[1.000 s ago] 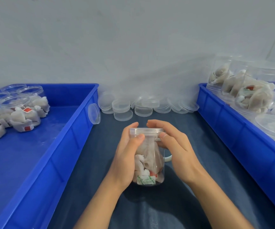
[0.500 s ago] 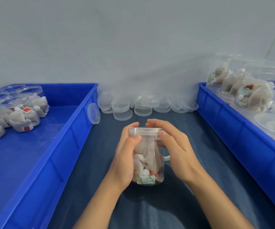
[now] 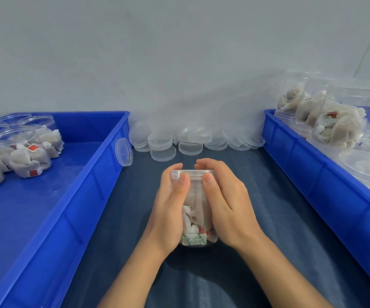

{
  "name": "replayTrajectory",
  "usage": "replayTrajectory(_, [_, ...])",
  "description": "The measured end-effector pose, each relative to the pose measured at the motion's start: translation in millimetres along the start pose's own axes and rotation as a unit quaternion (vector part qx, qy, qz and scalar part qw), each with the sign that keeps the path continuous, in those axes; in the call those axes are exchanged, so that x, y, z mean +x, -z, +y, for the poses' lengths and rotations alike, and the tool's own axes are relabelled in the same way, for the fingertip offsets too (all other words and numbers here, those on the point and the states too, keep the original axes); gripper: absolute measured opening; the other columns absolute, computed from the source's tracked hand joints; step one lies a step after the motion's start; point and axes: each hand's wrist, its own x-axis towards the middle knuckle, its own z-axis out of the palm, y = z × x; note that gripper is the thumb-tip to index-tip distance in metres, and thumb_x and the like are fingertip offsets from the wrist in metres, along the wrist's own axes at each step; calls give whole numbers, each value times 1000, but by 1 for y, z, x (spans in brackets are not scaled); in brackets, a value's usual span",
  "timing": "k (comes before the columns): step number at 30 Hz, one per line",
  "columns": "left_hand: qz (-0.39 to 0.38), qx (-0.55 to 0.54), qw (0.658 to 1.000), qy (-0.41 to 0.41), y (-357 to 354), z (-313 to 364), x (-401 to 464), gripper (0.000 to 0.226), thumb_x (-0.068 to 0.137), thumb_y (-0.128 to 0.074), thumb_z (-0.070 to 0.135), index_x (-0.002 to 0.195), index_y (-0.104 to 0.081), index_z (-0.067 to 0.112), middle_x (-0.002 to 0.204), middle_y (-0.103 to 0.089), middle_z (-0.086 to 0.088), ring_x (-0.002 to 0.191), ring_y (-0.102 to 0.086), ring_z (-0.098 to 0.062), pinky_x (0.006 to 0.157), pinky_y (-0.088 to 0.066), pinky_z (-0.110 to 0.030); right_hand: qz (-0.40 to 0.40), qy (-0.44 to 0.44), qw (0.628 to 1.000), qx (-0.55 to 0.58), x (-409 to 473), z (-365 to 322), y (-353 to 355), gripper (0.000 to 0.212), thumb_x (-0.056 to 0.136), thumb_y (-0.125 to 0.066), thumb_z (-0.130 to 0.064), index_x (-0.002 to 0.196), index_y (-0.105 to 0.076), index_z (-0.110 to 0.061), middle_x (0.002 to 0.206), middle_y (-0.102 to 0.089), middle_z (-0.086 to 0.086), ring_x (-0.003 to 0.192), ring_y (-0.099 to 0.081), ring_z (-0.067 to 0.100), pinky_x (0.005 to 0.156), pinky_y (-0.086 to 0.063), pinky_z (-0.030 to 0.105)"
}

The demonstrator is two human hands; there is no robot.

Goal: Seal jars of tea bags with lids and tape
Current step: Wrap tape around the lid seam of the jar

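Note:
A clear plastic jar (image 3: 196, 221) packed with tea bags stands upright on the dark blue mat (image 3: 201, 274) at centre. A clear lid (image 3: 194, 174) sits on its top. My left hand (image 3: 171, 210) wraps the jar's left side, thumb pressed on the lid's rim. My right hand (image 3: 226, 203) wraps the right side, thumb also on the lid's rim, fingers curled round the back. The two thumbs lie close together. A tape roll seen earlier behind my right hand is hidden.
A heap of loose clear lids (image 3: 190, 141) lies along the wall behind the jar. The left blue tray (image 3: 73, 196) holds open jars of tea bags (image 3: 24, 152). The right blue tray (image 3: 312, 174) holds stacked jars of tea bags (image 3: 335, 121).
Both thumbs have slid toward each other along the lid's front rim. My right hand has closed in round the jar, covering the white roll that showed beside it.

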Motion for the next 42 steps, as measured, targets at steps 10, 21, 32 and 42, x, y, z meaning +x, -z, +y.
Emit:
replayTrajectory(10, [23,15,1000,-11,0,0,-1,64,90,-47,78,144,-52,43,138,-69,6,132,-64,-16,116,-46,-51,20,19,999,18,1,8,-1,34,112,-36,-30,127,-65,-22,114,-69,-13,106,-68,16,88,-54,39])
replayTrajectory(21, [4,3,1000,13,-3,0,6,59,100,-44,59,156,-47,42,157,-56,7,145,-53,-12,125,-37,-46,58,-5,996,69,6,15,0,37,107,-40,-45,116,-71,-27,108,-74,-10,104,-70,22,82,-55,33])
replayTrajectory(32, [-18,57,998,-21,-8,13,-6,62,88,-53,76,124,-63,26,116,-75,8,111,-73,-12,94,-58,-37,9,-15,991,135,8,11,6,41,105,-42,-51,128,-67,-28,126,-70,-5,122,-65,26,101,-53,49])
replayTrajectory(42, [-29,37,998,-35,-6,12,-7,54,97,-53,66,132,-59,25,123,-75,2,114,-74,-19,93,-60,-39,-40,-22,989,137,3,13,-1,37,101,-52,-59,128,-52,-35,111,-71,-6,97,-71,22,85,-59,49])
